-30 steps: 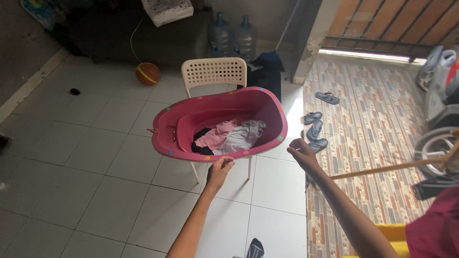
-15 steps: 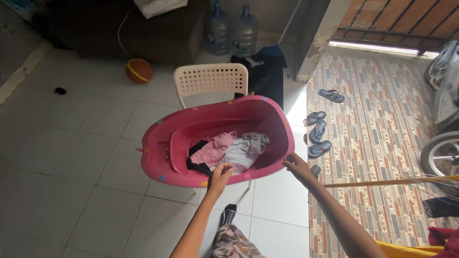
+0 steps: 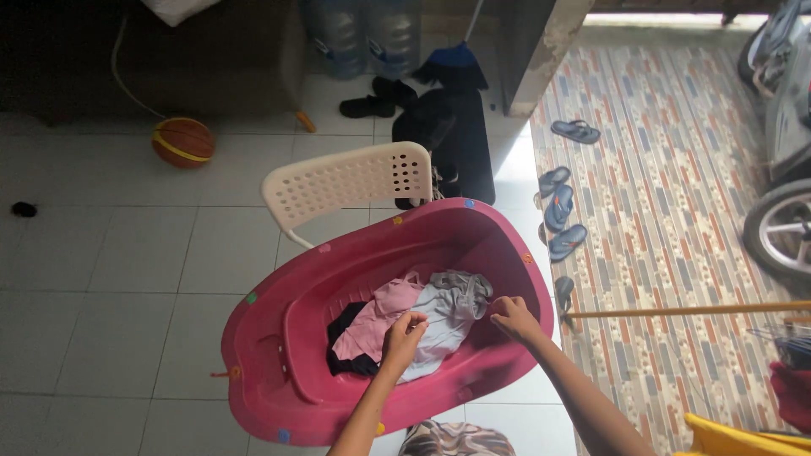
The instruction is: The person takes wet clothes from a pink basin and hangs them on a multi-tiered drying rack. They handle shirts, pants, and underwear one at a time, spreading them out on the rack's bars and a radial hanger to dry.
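Both hands (image 3: 404,331) in pink tub (image 3: 279,338), fingers curled on clothes (image 3: 439,308)

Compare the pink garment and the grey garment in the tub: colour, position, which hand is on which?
The pink garment is pink and lies toward the tub's middle, over a black piece; the grey garment is pale grey and lies nearer the right wall. The left hand pinches cloth where the two meet; the right hand is at the grey garment's right edge. Both lie crumpled in the pink plastic tub.
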